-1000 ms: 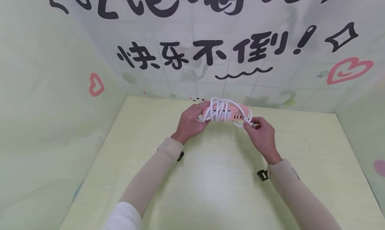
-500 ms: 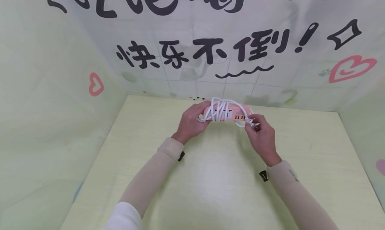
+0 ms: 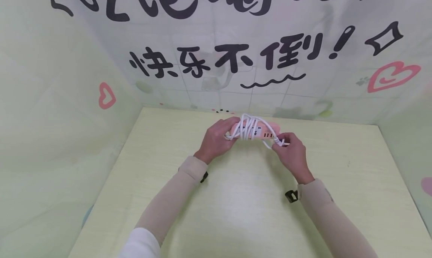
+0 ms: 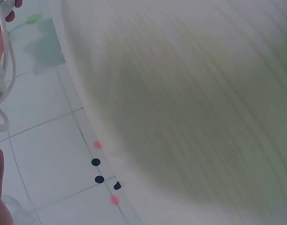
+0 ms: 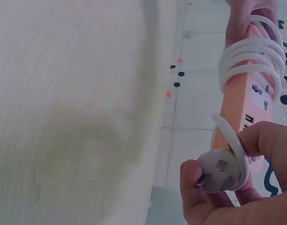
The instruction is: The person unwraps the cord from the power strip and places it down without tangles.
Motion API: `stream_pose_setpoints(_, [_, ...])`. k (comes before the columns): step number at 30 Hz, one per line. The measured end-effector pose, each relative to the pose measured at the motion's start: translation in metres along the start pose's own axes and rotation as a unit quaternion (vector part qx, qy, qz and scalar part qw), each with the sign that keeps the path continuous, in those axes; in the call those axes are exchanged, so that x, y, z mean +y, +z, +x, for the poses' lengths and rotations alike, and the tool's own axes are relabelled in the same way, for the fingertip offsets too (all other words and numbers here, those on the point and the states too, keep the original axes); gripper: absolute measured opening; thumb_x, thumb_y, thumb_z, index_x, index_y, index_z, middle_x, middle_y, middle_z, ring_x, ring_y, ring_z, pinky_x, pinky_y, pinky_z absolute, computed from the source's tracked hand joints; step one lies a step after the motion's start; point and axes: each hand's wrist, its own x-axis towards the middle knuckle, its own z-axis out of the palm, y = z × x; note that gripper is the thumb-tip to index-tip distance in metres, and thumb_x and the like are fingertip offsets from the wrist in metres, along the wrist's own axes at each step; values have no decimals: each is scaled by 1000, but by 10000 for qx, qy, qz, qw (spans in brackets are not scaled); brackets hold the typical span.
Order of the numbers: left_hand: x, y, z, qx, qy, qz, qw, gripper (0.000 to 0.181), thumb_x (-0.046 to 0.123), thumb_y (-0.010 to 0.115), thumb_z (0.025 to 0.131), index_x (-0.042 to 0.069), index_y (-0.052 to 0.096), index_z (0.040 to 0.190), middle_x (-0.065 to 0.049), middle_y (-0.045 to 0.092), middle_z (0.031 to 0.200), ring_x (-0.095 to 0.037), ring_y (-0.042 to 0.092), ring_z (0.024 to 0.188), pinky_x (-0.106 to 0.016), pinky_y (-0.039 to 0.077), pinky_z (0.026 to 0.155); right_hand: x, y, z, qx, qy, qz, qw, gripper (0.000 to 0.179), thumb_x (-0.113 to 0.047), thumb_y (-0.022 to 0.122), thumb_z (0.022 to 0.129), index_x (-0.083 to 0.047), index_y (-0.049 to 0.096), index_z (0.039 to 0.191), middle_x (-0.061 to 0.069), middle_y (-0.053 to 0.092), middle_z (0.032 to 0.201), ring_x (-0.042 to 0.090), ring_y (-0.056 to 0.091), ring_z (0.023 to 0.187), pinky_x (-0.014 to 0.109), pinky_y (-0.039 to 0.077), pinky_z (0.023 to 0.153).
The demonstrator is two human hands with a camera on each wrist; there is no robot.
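A pink power strip (image 3: 275, 128) is held up over the far part of the table, its white cord (image 3: 249, 127) wound several times round its left half. My left hand (image 3: 217, 141) grips the strip's left end, thumb and fingers around it beside the coils. At the other end my right hand (image 3: 293, 153) pinches the cord's white plug (image 5: 219, 169); metal prongs show on the plug's face in the right wrist view. A loop of cord passes over the plug, close to the thumb. Sockets and USB ports (image 5: 249, 119) face up on the strip.
Beneath both hands lies a pale yellow-green table (image 3: 236, 198). Its back edge meets a hanging cloth (image 3: 202, 78) printed with black writing and pink hearts. Cloth walls also stand at the left (image 3: 60, 138) and right (image 3: 411, 145).
The power strip has sunk a little toward me, with both hands following. My right hand has shifted slightly left and down and still pinches the plug; the cord stays wound.
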Motion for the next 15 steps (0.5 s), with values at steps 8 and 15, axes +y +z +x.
stream_pose_setpoints(8, [-3,-2,0,131,-292,-235,9992,47,17,84,85,11,67,128,-4,73,129,-18,71,107,-28,59,94,-4,-2,0,-480,257,474,9974,47,-9,64,92,2,50,136,23,60,130,31,61,111,17,52,69])
stream_pose_setpoints(15, [-6,0,-3,60,-269,-360,9990,46,18,82,86,12,66,129,-2,74,126,-15,69,98,-26,60,91,-3,2,-3,-494,132,288,9983,48,-6,68,88,0,44,128,19,57,117,25,57,95,22,52,65])
